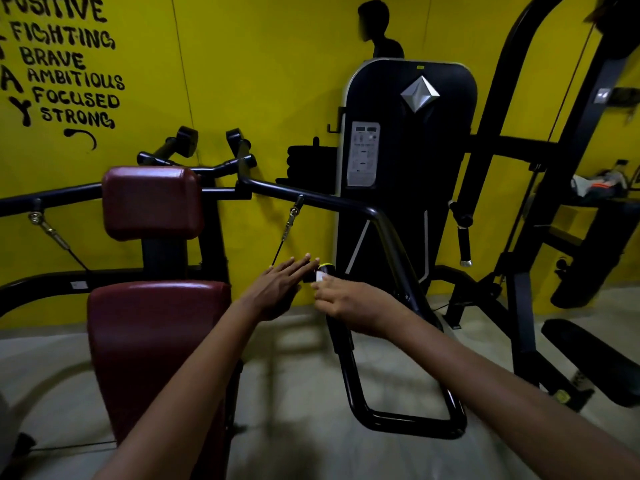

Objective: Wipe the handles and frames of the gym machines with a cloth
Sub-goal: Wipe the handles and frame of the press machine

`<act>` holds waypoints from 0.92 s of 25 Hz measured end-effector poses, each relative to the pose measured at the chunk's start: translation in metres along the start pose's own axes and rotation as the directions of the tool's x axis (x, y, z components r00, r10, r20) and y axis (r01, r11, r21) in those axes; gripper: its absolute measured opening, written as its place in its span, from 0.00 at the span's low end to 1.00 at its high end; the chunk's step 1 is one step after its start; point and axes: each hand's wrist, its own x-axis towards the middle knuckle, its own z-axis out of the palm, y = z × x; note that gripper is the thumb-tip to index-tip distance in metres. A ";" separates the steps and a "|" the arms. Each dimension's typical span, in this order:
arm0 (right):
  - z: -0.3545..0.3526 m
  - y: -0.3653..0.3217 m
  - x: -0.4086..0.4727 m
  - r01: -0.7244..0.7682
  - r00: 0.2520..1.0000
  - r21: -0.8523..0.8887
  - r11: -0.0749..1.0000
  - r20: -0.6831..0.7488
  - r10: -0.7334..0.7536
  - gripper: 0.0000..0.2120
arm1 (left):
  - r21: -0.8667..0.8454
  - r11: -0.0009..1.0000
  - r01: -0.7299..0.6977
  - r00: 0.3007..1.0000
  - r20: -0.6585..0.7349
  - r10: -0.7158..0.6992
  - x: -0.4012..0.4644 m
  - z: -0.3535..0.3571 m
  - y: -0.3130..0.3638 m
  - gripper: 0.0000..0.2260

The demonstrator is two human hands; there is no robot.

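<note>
Two bare forearms reach forward over the red seat [145, 341]. The left hand [277, 289] is flat, fingers together and extended, holding nothing. The right hand [346, 301] pinches a small dark, yellow-banded object [323, 271], too small to identify, against the black handle frame [391, 237]. No cloth shows. Best to bring a cloth first, then steady the bar with the left hand and wipe along its length, top bend downward.
</note>
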 end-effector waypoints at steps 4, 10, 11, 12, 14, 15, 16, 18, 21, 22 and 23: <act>-0.007 -0.015 -0.007 0.200 0.970 0.073 0.977 0.124 -0.208 0.10 | 0.020 1.000 0.002 1.000 0.000 -0.002 -0.001 -0.001 0.001 0.28; -0.013 -0.020 -0.015 0.286 0.927 0.175 0.942 0.198 -0.318 0.07 | 0.031 0.999 0.006 1.000 0.009 -0.006 -0.002 0.000 -0.001 0.28; -0.014 -0.015 -0.011 0.264 0.929 0.176 0.948 0.218 -0.299 0.06 | 0.028 1.000 0.010 1.000 0.008 -0.010 -0.001 -0.001 -0.001 0.28; -0.015 -0.008 -0.005 0.229 0.935 0.164 0.959 0.236 -0.264 0.07 | 0.025 1.000 0.013 1.000 0.010 -0.013 -0.001 0.000 -0.001 0.28; -0.017 0.009 0.006 0.120 0.961 0.136 0.983 0.233 -0.150 0.10 | 0.018 1.000 0.016 1.000 0.019 -0.017 -0.001 -0.001 -0.001 0.28; -0.019 0.016 0.010 0.039 0.968 0.134 0.990 0.242 -0.071 0.11 | 0.013 1.000 0.017 1.000 0.025 -0.017 0.000 0.000 -0.001 0.28; -0.020 0.022 0.012 -0.043 0.967 0.148 0.988 0.253 0.004 0.12 | 0.011 1.000 0.015 0.999 0.030 -0.016 0.000 0.000 -0.002 0.28; -0.018 0.030 0.015 -0.163 0.967 0.208 0.964 0.229 0.114 0.16 | 0.021 1.000 0.019 0.999 0.041 -0.020 -0.001 0.000 -0.004 0.29; -0.016 0.043 0.015 -0.345 0.939 0.352 0.870 0.136 0.317 0.17 | -0.004 1.000 0.029 0.999 0.018 -0.028 -0.004 -0.003 -0.003 0.29; -0.014 0.051 0.014 -0.405 0.911 0.405 0.820 0.105 0.398 0.18 | -0.023 0.999 0.031 0.999 -0.005 -0.032 -0.005 -0.004 -0.002 0.28; -0.014 0.060 0.014 -0.452 0.879 0.449 0.771 0.079 0.469 0.20 | -0.045 0.998 0.046 0.999 -0.028 -0.047 -0.007 -0.006 0.000 0.27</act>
